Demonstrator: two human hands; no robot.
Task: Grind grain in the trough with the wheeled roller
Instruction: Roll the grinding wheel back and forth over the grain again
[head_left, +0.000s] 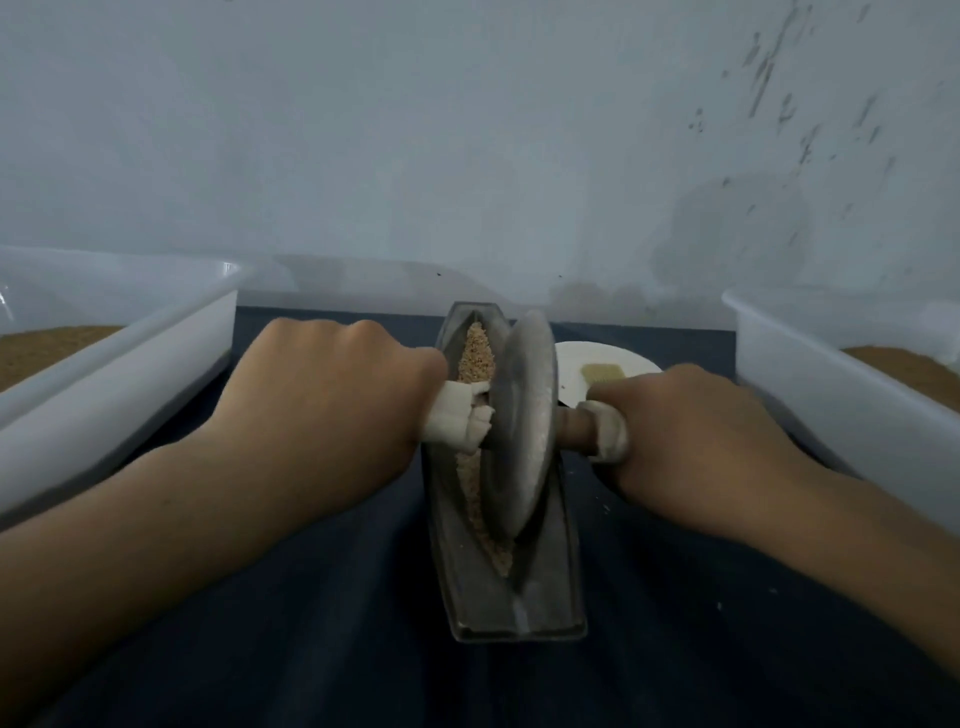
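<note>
Seen from the head camera, a narrow metal trough (543, 587) lies lengthwise on the dark-covered counter (311, 649), its near end toward the person and its far end toward the wall. The wheeled roller (522, 431) stands on edge in the groove about midway along, leaning slightly right. The left grip (322, 400) is clenched round the cloth-wrapped left handle (457, 421), and the right grip (696, 447) round the right handle (605, 439). With one on either side of the disc, the weight apparently bears evenly and the wheel keeps to its track. Grain (475, 348) fills the groove left of the wheel, both beyond and short of the axle. It looks coarse, so the grinding seems unfinished. The left tub (130, 358) and the right tub (810, 379) flank the work. Each holds brown grain or meal, probably kept close for refilling and emptying. A pale plate (582, 358) carrying a small brush (602, 373) sits just right of the trough, beyond the right grip.
</note>
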